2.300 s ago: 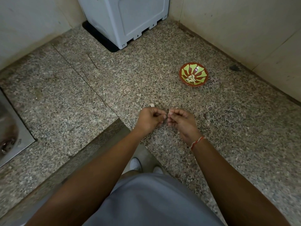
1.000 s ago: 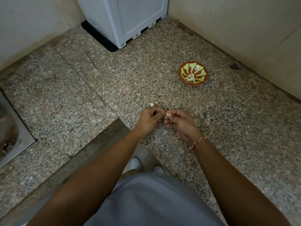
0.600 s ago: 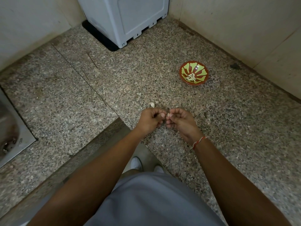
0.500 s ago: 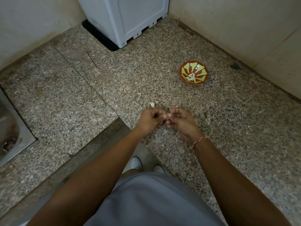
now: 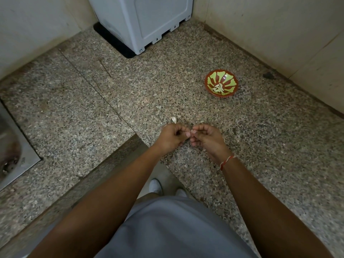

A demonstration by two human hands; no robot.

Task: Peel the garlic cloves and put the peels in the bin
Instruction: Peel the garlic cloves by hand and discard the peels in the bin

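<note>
Pinched between left hand (image 5: 172, 136) and right hand (image 5: 206, 138) fingertips: small pale garlic clove (image 5: 191, 131), above speckled granite counter (image 5: 130, 94). Second whitish clove (image 5: 173, 119) on counter just beyond left hand. Red-green patterned bowl (image 5: 210, 84) well apart. No readable writing.

Between the left hand (image 5: 172, 135) and the right hand (image 5: 208, 139) only a pale sliver of the garlic clove (image 5: 191, 131) shows; curled fingers hide the rest, so its peel state cannot be told. Just beyond the left hand, a second clove (image 5: 173, 119) is partly covered by the knuckles. Far beyond the right hand, the pale pieces (image 5: 217, 88) in the painted bowl (image 5: 208, 79) are too small to tell as cloves or peels. Well to the left of the left hand, the steel sink (image 5: 11, 146) is cut off by the frame edge. Far beyond both hands, the grey appliance (image 5: 141, 19) is cut off at the top.
</note>
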